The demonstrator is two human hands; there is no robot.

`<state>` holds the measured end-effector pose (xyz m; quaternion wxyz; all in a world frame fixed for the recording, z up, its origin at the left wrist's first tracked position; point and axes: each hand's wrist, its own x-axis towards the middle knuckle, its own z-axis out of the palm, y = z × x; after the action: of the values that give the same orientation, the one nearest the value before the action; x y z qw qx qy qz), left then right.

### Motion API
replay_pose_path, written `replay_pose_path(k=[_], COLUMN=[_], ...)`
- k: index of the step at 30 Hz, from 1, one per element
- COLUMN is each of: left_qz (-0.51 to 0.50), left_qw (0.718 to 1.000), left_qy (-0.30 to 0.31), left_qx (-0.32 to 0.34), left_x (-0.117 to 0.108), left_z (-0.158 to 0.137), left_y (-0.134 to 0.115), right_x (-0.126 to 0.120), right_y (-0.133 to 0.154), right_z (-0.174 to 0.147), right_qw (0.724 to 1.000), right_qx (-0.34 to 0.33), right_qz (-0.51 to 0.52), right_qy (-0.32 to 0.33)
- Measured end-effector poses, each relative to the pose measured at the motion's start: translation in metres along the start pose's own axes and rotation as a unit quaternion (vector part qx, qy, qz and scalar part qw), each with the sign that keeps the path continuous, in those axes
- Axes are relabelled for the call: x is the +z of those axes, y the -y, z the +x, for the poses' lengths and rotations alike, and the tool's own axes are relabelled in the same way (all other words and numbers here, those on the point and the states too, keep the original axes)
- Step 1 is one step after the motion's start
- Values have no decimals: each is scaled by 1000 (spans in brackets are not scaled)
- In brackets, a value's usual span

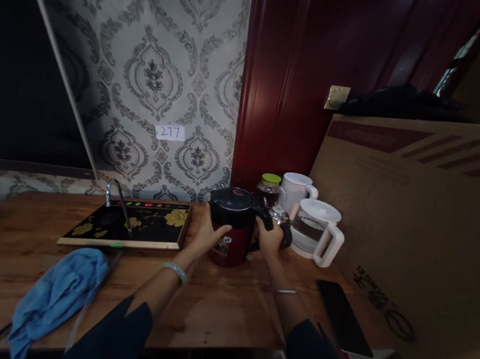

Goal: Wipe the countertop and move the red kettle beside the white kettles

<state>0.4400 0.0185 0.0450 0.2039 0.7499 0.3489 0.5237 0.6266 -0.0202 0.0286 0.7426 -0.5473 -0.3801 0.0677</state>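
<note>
**Two-handed hold on a dark-red, black-lidded kettle [228, 245]**

A brown wooden table [216, 311] crosses the lower half of the frame. A large brown cardboard box [380, 229] fills the right side, and a black flat screen [18, 66] the upper left. Left of centre lies a black panel with gold flowers [109, 221] and a curved metal spout; a crumpled blue cloth [64, 278] is at lower left. The kettle is at the centre of the frame; whether its base touches the table is unclear. At right of centre stand a clear glass pitcher with white lid and handle [304, 235] and, behind it, a white lidded jug [290, 189]. The left hand [207, 234] presses the kettle's left side; the right hand [270, 239] grasps its black handle. A white paper label marked "277" [170, 132] is above centre-left.
</note>
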Motion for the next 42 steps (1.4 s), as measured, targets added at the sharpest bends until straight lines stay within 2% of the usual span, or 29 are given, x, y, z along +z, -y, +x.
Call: replay_pose_path(k=[4, 13, 19, 34, 42], left_qz=[-38, -82, -113, -70, -74], left_qw=[998, 992, 991, 997, 997], left_qy=[36, 39, 34, 15, 11], left_qx=[-30, -90, -69, -13, -34], left_x=[8, 27, 33, 42, 50], left_z=[12, 26, 31, 46, 47], left_y=[7, 22, 24, 31, 41], right_x=[5, 12, 15, 20, 19], right_y=[-8, -28, -38, -50, -54], right_z=[15, 36, 45, 56, 60], right_qw=[1000, 999, 999, 998, 997], right_qx=[-6, -23, -36, -42, -44], right_qz=[-9, -29, -35, -45, -65], right_qy=[1, -12, -12, -17, -20])
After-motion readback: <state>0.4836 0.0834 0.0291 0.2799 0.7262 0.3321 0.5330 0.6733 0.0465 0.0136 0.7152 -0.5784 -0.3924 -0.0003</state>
